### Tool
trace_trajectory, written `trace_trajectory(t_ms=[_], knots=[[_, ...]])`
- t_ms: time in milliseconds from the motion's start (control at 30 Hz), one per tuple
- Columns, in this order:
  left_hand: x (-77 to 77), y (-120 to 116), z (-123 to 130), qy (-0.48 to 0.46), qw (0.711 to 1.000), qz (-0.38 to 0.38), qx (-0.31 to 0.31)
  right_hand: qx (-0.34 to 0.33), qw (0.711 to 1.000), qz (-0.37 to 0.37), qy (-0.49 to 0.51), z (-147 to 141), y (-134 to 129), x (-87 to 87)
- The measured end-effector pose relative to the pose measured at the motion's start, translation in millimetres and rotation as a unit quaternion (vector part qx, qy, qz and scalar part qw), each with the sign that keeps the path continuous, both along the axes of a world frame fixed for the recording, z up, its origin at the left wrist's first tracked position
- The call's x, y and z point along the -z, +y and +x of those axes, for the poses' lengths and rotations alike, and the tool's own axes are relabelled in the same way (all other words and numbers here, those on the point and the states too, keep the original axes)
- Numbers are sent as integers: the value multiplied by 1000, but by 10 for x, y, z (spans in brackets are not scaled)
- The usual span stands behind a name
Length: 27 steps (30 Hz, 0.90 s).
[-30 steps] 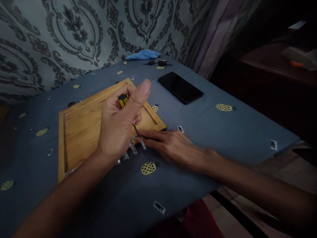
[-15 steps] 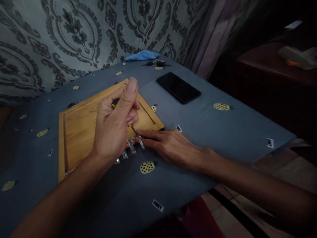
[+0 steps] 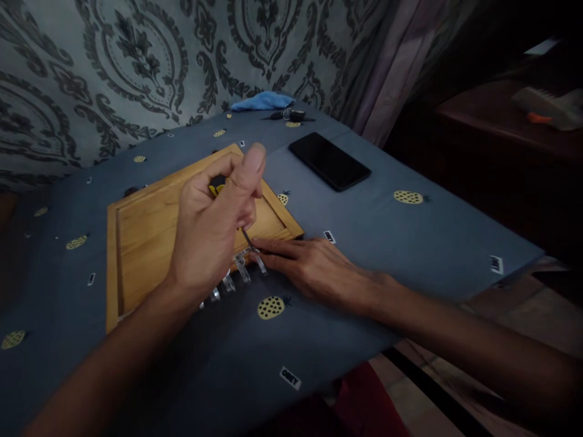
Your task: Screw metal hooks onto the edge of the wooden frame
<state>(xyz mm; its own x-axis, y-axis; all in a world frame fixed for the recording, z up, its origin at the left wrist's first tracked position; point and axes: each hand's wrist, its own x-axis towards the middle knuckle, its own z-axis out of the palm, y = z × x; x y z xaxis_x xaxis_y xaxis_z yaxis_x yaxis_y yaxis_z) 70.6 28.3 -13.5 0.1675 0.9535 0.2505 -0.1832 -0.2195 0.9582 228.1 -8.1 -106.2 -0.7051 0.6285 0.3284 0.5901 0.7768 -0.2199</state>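
Note:
My left hand (image 3: pixel 214 221) is closed around a screwdriver (image 3: pixel 218 186) with a black and yellow handle, thumb pointing up. Its thin shaft slants down to a clear, shiny piece with several prongs (image 3: pixel 241 265) along the near edge of a framed wooden board (image 3: pixel 152 243). The board lies flat on a blue-grey tablecloth. Close to the shaft's tip, my right hand (image 3: pixel 319 270) rests with its index finger and thumb pointing left at the prongs. Whether those fingertips pinch something small is hard to make out.
Behind the board to the right lies a black phone (image 3: pixel 330 161). Keys (image 3: pixel 291 115) and a blue cloth (image 3: pixel 263 101) are at the table's back edge, by a patterned curtain (image 3: pixel 150 67). A dark red surface (image 3: pixel 487 115) holds a brush-like object (image 3: pixel 549 108) at right.
My left hand has turned and shifted slightly to the right around the screwdriver, exposing more of the yellow on its handle. My right hand stays in place.

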Motion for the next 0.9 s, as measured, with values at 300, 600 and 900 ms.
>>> trace_trajectory(t_ms=[300,600,900], knots=[[-202,-154,-174,-21,999,10,-37,4,1000,-5,-3,0,7,11],[9,-127,-120,-28,1000,7,-12,1,1000,15,5,-4,2,19],[52,-136,-107,-27,999,-8,-16,4,1000,11,-4,2,-1,10]])
